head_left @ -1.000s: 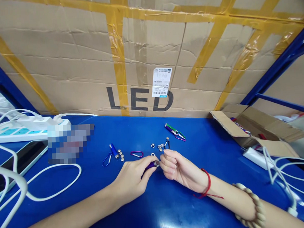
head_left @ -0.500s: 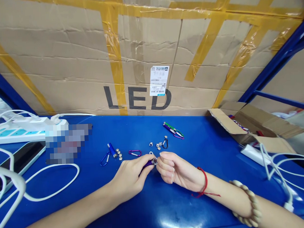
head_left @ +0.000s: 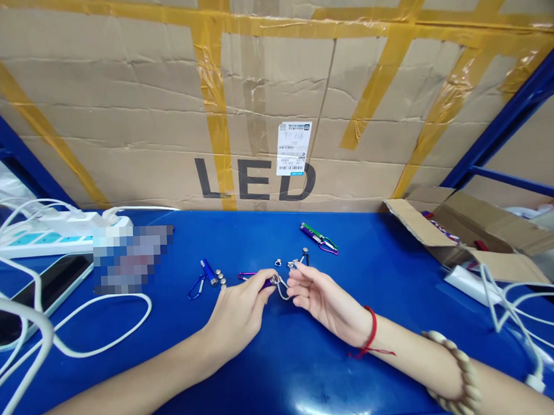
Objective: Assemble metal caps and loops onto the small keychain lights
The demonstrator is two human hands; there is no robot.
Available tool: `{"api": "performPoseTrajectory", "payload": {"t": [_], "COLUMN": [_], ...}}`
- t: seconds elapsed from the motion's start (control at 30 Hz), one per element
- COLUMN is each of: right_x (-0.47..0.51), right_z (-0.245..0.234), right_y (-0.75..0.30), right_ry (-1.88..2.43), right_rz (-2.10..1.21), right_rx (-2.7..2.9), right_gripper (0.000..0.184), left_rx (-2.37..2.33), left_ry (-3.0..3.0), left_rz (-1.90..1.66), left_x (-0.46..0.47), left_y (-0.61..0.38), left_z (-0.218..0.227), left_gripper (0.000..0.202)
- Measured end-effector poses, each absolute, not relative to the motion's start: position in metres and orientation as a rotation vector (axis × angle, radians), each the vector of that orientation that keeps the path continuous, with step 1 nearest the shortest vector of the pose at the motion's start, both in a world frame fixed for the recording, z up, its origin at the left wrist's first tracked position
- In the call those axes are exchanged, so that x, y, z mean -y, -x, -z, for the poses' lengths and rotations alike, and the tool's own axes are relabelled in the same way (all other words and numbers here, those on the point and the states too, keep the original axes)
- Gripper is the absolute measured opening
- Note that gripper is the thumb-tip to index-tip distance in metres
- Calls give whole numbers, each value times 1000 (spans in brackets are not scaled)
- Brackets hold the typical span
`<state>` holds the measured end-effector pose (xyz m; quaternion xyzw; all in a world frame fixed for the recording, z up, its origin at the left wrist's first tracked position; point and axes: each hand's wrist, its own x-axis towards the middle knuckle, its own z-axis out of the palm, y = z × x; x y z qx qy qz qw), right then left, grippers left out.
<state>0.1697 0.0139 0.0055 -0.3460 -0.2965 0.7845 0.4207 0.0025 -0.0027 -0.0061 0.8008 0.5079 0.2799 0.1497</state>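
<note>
Mid-frame, the left hand [head_left: 237,306] grasped a purple metal cylinder [head_left: 267,283]; I couldn't tell the grip of the right hand [head_left: 325,299].

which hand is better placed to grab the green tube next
Probably the right hand: it is nearer the green tube, while the left hand grips the purple tube. Whether the right also pinches the loop is unclear.

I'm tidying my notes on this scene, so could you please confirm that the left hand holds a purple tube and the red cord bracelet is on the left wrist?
Not quite: the head view shows the red cord bracelet on the right wrist. The left hand does hold a purple tube.
</note>
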Motion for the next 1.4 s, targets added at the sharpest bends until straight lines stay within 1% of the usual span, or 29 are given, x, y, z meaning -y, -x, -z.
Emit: {"api": "performPoseTrajectory", "payload": {"t": [0.2,0.37,0.67,1.23,1.4], "right_x": [-13,-13,-12,-13,-12], "right_z": [-9,-10,-6,-5,-4], "right_y": [-170,-170,-171,-171,-171], "right_ry": [870,871,851,902,930], "right_rz": [-1965,-1943,-1965,-1997,-2006], "right_rx": [824,875,952,955,929], "right_gripper": [20,19,21,26,28], "left_rx": [-1524,-1487,-1452,-1423,-1403], "left_ry": [-2227,-2198,-2201,-2214,-2184], "left_rz": [-835,-816,-837,-849,-848], "left_x": [1,1,1,1,3], "left_y": [-2,-1,-2,-1,-2], "left_z": [5,4,4,7,3], "left_gripper": [24,26,24,23,19]}}
